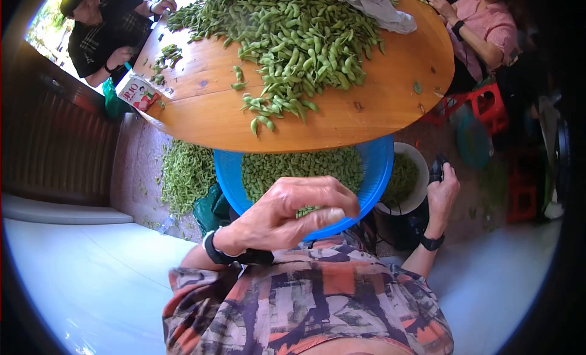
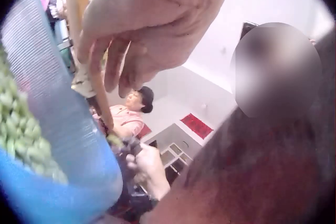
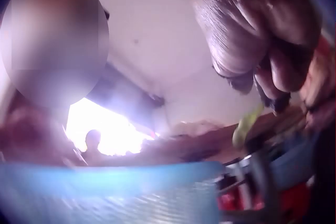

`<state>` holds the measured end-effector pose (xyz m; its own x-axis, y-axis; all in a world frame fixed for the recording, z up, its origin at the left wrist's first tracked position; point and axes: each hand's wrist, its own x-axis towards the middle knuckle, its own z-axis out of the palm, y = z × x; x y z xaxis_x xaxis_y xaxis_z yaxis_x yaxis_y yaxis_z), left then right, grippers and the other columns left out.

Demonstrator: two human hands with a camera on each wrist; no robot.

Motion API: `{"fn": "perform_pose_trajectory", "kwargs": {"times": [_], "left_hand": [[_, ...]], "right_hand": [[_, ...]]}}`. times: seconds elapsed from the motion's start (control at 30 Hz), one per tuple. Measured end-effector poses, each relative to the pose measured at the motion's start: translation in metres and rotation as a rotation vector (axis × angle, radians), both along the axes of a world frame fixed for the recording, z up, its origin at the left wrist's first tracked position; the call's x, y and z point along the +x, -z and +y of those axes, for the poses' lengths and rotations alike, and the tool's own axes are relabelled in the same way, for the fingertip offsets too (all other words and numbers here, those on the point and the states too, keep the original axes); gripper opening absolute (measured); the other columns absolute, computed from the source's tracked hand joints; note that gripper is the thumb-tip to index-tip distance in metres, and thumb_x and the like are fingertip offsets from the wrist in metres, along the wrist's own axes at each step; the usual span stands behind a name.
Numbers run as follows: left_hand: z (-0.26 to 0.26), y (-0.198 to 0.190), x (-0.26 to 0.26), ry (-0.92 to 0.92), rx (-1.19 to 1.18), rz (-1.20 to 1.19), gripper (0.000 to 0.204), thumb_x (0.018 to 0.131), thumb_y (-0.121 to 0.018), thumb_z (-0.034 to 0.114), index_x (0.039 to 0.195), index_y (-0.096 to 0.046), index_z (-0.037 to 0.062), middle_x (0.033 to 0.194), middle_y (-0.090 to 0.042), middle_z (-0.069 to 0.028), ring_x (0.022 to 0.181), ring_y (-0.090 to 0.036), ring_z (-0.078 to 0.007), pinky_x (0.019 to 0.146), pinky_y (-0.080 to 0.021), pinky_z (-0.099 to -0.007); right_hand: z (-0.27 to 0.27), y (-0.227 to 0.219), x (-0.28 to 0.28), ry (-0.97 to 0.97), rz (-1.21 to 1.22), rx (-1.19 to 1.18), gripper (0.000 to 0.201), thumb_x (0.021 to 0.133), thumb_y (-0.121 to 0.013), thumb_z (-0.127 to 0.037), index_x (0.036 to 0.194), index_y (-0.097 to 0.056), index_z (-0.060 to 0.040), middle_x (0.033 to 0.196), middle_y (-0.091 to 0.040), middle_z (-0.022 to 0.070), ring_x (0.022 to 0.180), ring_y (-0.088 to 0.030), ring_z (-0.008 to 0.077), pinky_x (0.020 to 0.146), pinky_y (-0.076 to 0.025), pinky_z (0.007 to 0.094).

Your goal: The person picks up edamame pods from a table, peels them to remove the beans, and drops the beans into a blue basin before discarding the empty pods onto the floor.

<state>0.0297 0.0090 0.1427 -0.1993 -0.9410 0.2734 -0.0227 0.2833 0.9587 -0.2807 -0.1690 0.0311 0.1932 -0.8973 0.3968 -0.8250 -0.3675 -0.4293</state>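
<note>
Worktop: my head view shows the wooden worktop (image 1: pixel 342 120) carrying a big pile of green pods (image 1: pixel 299 50), a white cloth (image 1: pixel 381 12) at the pile's far right and a printed carton (image 1: pixel 137 91) at the left edge.
Blue basket: in front of me, the blue basket (image 1: pixel 386 172) holds shelled beans (image 1: pixel 262 172); the left wrist view gives me its ridged inner wall.
Left hand: my left hand (image 1: pixel 287 211) is above the basket, fingers bent, thumb extended beneath them; I can't tell from either view whether it grasps anything.
Right hand: my right hand (image 1: pixel 444 193) is bent beside the white bucket (image 1: pixel 422 187), dark material at its fingertips; the bucket holds green material (image 1: pixel 401 178).
Single pod: only the right wrist view shows me a blurred pod (image 3: pixel 247 125) just below those fingertips; I can't tell whether they grip it or have released it.
Floor: the head view alone gives me the floor heap (image 1: pixel 186 178) of green pieces, left of the basket.
People: I see one person (image 1: pixel 110 32) at far left and another (image 1: pixel 485 32) at far right; the left wrist view catches a seated person's face side-on, partly beyond my hand.
</note>
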Motion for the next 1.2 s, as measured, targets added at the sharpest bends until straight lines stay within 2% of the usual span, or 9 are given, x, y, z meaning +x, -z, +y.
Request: {"fn": "perform_pose_trajectory", "kwargs": {"times": [0.1,0.2,0.23,0.33,0.57,0.73,0.93,1.1,1.2], "left_hand": [[-0.003,-0.037,-0.017,0.191,-0.105,0.417,0.033,0.098,-0.046,0.014,0.099,-0.061,-0.0155,0.099,-0.065,-0.0282,0.097,-0.065,-0.0358,0.087,-0.051,-0.0427],[-0.023,-0.057,-0.037,0.471,-0.048,0.354,0.038,0.096,-0.039,0.009,0.125,-0.045,-0.0151,0.119,-0.054,-0.0247,0.109,-0.058,-0.0345,0.097,-0.044,-0.0389],[-0.021,-0.062,-0.06,0.342,-0.105,0.518,0.026,0.088,-0.041,0.006,0.112,-0.046,-0.0046,0.089,-0.051,-0.0171,0.083,-0.053,-0.0282,0.077,-0.045,-0.04],[-0.022,-0.07,-0.081,0.333,-0.232,0.262,0.031,0.088,-0.046,0.008,0.116,-0.044,-0.006,0.099,-0.053,-0.0228,0.092,-0.056,-0.0311,0.077,-0.046,-0.0428],[-0.036,-0.03,-0.129,0.364,-0.236,0.329,0.03,0.086,-0.048,0.009,0.113,-0.047,-0.0052,0.097,-0.054,-0.022,0.09,-0.057,-0.0309,0.076,-0.047,-0.0425],[-0.059,-0.064,-0.083,0.355,-0.293,0.233,0.029,0.085,-0.05,0.009,0.111,-0.05,-0.0045,0.096,-0.055,-0.0214,0.089,-0.058,-0.0307,0.075,-0.048,-0.0423],[-0.042,0.001,-0.152,0.331,-0.295,0.126,0.028,0.083,-0.052,0.009,0.108,-0.053,-0.0037,0.095,-0.056,-0.0206,0.087,-0.059,-0.0306,0.074,-0.049,-0.0421],[-0.044,0.013,-0.155,0.326,-0.309,0.012,0.027,0.082,-0.053,0.01,0.105,-0.055,-0.0031,0.094,-0.057,-0.02,0.086,-0.06,-0.0304,0.073,-0.051,-0.0419],[-0.04,0.017,-0.153,0.309,-0.299,-0.066,0.027,0.081,-0.054,0.01,0.104,-0.057,-0.0027,0.094,-0.058,-0.0196,0.085,-0.06,-0.0303,0.072,-0.051,-0.0418]], "right_hand": [[0.008,0.003,0.0,0.026,-0.003,0.133,0.028,0.085,-0.054,-0.001,0.111,-0.065,-0.0013,0.095,-0.064,0.0267,0.093,-0.062,0.0437,0.078,-0.049,0.0442],[0.007,0.022,0.008,0.058,0.049,0.132,0.027,0.084,-0.055,-0.002,0.108,-0.066,-0.0019,0.092,-0.065,0.0267,0.09,-0.063,0.0439,0.077,-0.049,0.0436],[0.006,0.015,0.013,-0.002,0.024,0.185,0.028,0.081,-0.055,0.0,0.107,-0.066,-0.0018,0.091,-0.065,0.027,0.089,-0.063,0.0445,0.076,-0.049,0.0442],[0.007,0.01,0.021,-0.06,-0.019,0.18,0.034,0.075,-0.053,-0.001,0.106,-0.065,-0.0022,0.088,-0.062,0.0284,0.09,-0.06,0.0465,0.074,-0.049,0.0436],[0.012,0.012,0.024,-0.016,-0.016,0.223,0.025,0.086,-0.057,-0.006,0.109,-0.066,-0.0035,0.088,-0.064,0.0272,0.087,-0.064,0.0421,0.071,-0.049,0.0406],[0.009,0.02,0.02,-0.034,-0.007,0.182,0.024,0.088,-0.058,-0.008,0.11,-0.067,-0.0046,0.091,-0.065,0.0261,0.087,-0.067,0.0369,0.073,-0.05,0.0376],[0.011,0.007,0.034,0.008,0.083,0.236,0.026,0.089,-0.059,-0.011,0.113,-0.067,-0.0063,0.094,-0.066,0.0242,0.085,-0.068,0.0345,0.075,-0.05,0.0369],[0.007,0.018,0.03,0.023,0.137,0.18,0.029,0.09,-0.06,-0.011,0.118,-0.066,-0.0087,0.09,-0.066,0.0228,0.076,-0.063,0.018,0.074,-0.049,0.0333],[0.005,0.025,0.028,-0.038,0.085,0.173,0.032,0.087,-0.056,-0.007,0.118,-0.065,-0.0056,0.094,-0.067,0.0233,0.078,-0.064,0.0232,0.075,-0.049,0.0334]]}}
